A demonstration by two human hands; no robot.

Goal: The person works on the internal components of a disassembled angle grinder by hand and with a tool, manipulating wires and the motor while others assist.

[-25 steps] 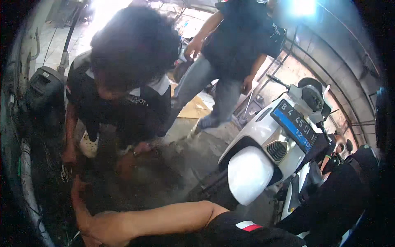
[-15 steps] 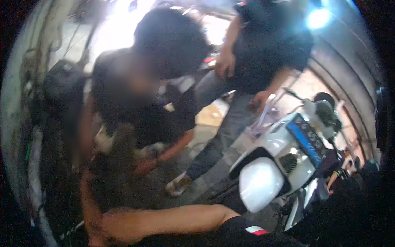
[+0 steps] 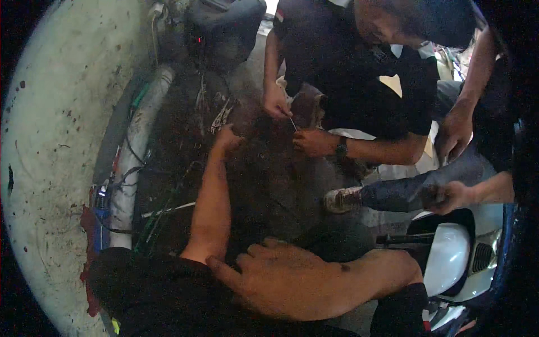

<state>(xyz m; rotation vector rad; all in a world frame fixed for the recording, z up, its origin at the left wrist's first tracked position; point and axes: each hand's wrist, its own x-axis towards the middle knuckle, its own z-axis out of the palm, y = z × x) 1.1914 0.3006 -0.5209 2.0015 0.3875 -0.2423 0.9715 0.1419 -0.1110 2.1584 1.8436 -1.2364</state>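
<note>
My left hand (image 3: 229, 139) reaches down over the dark ground, fingers curled; whatever they hold, if anything, is too dim to make out. Beside it lies a small bundle of whitish strands (image 3: 220, 118). My right forearm crosses in front, and my right hand (image 3: 269, 267) rests by my left elbow with its fingers apart and nothing in them. Across from me, a crouching co-worker's hands (image 3: 314, 142) hold a thin, light-coloured rod (image 3: 293, 123) between them, close to the ground.
A pale pipe (image 3: 130, 174) with cables runs along the stained wall (image 3: 62, 168) at left. A white motorbike part (image 3: 449, 258) stands at right. Another person's hand (image 3: 452, 196) and shoe (image 3: 342, 200) are near it. A dark bulky thing (image 3: 227, 39) sits at the back.
The view has swung left and down and is sharper. Both my hands now show clearly; the motorbike has shifted to the right edge. The co-worker's hands and thin rod have come into plain sight.
</note>
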